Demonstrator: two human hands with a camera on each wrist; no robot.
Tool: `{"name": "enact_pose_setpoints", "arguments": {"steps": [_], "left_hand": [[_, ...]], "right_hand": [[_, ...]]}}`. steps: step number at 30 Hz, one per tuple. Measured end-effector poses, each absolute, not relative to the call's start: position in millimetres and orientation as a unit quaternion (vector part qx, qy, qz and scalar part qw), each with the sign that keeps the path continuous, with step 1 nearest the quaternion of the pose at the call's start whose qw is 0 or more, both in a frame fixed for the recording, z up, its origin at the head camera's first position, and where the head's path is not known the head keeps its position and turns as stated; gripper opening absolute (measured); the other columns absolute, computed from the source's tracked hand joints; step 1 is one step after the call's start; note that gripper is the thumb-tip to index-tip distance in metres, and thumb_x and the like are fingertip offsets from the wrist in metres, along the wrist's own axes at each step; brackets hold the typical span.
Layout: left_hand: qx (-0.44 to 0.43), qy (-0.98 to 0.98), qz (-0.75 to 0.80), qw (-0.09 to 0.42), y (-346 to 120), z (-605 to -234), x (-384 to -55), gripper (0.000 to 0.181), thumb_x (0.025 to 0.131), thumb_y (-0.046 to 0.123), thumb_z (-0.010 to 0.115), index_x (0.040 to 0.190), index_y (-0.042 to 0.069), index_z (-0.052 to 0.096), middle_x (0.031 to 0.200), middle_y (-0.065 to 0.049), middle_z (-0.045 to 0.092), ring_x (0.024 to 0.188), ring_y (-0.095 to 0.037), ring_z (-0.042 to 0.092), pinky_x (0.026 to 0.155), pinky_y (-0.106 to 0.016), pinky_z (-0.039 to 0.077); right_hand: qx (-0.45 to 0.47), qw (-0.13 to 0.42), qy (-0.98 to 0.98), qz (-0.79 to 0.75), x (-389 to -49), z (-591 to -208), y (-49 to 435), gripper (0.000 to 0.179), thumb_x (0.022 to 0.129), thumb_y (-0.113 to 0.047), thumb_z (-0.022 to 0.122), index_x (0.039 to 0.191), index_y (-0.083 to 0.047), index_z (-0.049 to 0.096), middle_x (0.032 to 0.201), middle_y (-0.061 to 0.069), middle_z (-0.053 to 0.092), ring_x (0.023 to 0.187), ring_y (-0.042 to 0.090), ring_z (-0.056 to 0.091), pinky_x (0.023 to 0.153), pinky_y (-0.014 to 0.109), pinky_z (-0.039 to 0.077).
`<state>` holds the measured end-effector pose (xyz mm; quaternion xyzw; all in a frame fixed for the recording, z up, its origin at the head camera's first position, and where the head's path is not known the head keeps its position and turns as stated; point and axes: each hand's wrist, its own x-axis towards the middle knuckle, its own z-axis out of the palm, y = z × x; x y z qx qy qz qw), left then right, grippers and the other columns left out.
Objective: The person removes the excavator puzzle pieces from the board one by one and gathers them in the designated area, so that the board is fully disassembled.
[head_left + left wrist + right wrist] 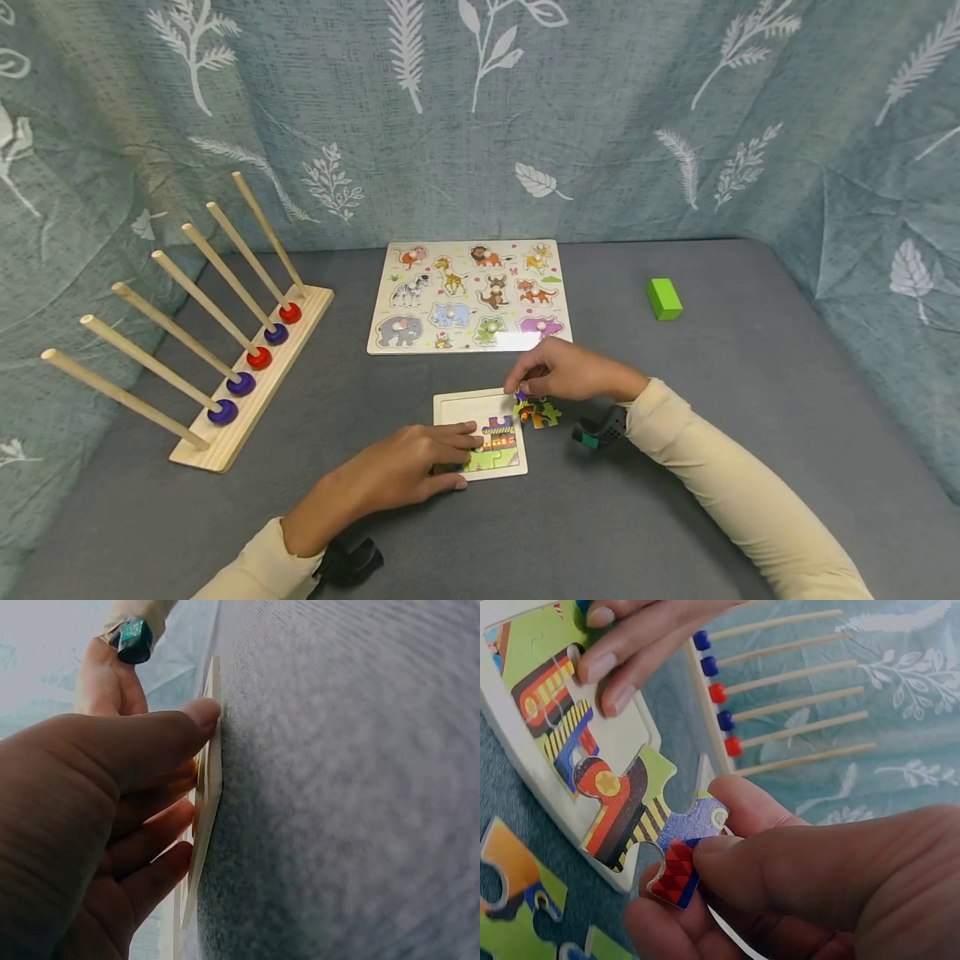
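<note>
My left hand (405, 467) lies over the left part of a small wooden jigsaw tray (461, 407), its fingertips resting on the tray and its thumb at the near edge. Several fitted pieces (501, 442) with a colourful picture fill the lower and right part of the tray. Thumb and fingers of my right hand (566, 371) pinch a jigsaw piece (676, 829) with red, black-striped and purple printing, held at the tray's far right corner. Loose jigsaw pieces (532, 900) lie on the table beside the tray, below that hand.
Behind the tray lies an animal peg puzzle board (472, 346). At left stands a wooden peg rack (258, 408) with tall dowels and red and blue rings. A green block (664, 298) sits at the back right. A patterned curtain (600, 125) hangs behind the table.
</note>
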<state>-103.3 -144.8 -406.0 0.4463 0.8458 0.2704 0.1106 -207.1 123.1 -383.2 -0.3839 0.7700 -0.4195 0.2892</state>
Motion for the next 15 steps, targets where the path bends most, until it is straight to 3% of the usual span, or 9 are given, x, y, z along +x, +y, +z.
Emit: {"name": "enact_pose_setpoints", "arguments": {"steps": [8,15], "left_hand": [[0.435,0.848,0.274,0.128,-144,-407,-104,0.035,0.092,0.018,0.07,0.123,0.002,0.067,0.135,-0.006,0.057,0.133,-0.022,0.045,0.099,-0.04,0.045],[0.435,0.847,0.282,0.119,-146,-410,-104,0.035,0.091,0.02,0.071,0.122,0.003,0.068,0.135,-0.005,0.058,0.132,-0.02,0.045,0.098,-0.039,0.046]], "right_hand": [[-0.389,0.282,0.768,-0.424,-208,-382,136,0.02,0.094,0.007,0.054,0.105,0.005,0.071,0.092,0.006,0.07,0.075,0.013,0.058,0.066,0.029,0.05],[-0.378,0.275,0.771,-0.433,-207,-383,144,0.021,0.092,0.01,0.055,0.107,0.007,0.07,0.099,0.01,0.07,0.082,0.015,0.061,0.069,0.029,0.053]]}}
